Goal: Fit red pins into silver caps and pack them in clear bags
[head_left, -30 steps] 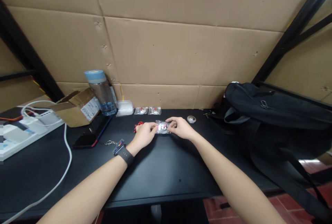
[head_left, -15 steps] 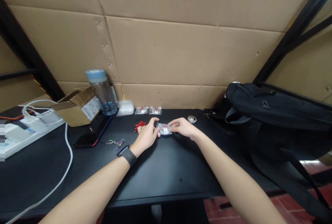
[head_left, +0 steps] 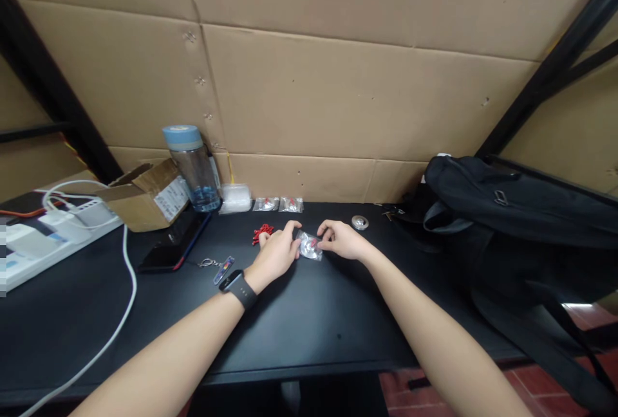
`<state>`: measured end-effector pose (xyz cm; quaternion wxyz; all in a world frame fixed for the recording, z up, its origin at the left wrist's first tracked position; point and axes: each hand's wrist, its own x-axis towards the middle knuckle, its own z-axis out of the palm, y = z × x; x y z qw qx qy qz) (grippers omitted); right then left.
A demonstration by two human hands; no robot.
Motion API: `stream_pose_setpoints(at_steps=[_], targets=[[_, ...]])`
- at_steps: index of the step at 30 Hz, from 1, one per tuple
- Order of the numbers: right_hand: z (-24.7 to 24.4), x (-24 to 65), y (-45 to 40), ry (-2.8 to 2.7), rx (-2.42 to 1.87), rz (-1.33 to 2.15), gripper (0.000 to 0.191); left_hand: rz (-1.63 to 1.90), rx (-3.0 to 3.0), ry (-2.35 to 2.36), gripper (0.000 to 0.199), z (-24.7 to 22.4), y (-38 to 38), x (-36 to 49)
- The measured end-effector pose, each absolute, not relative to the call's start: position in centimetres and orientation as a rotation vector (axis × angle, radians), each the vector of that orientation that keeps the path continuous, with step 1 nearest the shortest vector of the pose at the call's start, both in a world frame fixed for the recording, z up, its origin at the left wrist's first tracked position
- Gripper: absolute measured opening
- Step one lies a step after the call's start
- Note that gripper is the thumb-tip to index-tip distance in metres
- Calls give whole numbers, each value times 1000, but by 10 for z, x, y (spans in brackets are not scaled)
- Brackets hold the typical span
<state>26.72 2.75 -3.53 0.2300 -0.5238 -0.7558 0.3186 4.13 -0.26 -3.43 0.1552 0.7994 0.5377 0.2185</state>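
Between my two hands is a small clear plastic bag (head_left: 309,246) holding a round silvery thing with something red on it. My left hand (head_left: 280,251) pinches the bag's left edge between thumb and fingers. At its right edge, the bent fingers of my right hand (head_left: 340,240) touch the plastic. A bundle of red cords (head_left: 262,233) lies just behind my left hand. Two similar filled bags (head_left: 291,204) lie side by side near the cardboard wall, beside a stack of clear bags (head_left: 235,198). A silvery ring-shaped roll (head_left: 360,222) rests behind my right hand.
On the left are a bottle (head_left: 193,169), an open cardboard box (head_left: 145,195), a dark phone (head_left: 174,243), a keychain (head_left: 223,270) and a white power strip (head_left: 62,237) with a cable. A black backpack (head_left: 521,230) fills the right side.
The small bag has turned, its right side now lower and nearer the front edge. My right hand's fingers have curled more. The whole view has shifted slightly.
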Motion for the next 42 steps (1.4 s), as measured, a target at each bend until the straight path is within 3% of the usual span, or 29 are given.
stream_pose_setpoints(at_steps=[7, 11, 26, 34, 42], targets=[[-17, 257, 10, -2272, -1229, 447, 26, 617, 2504, 1732, 23, -30, -9, 39], [-13, 248, 3, -2413, -1114, 464, 28, 606, 2534, 1717, 21, -30, -10, 39], [-28, 272, 63, -2369, -1588, -10, 28, 1046, 2376, 1999, 24, -2, 20, -7], [-27, 261, 108, -2318, -1615, -17, 31, 637, 2187, 2188, 31, -25, 59, -67], [-14, 263, 89, -2233, -1648, -103, 30, 661, 2345, 2154, 34, -28, 59, -67]])
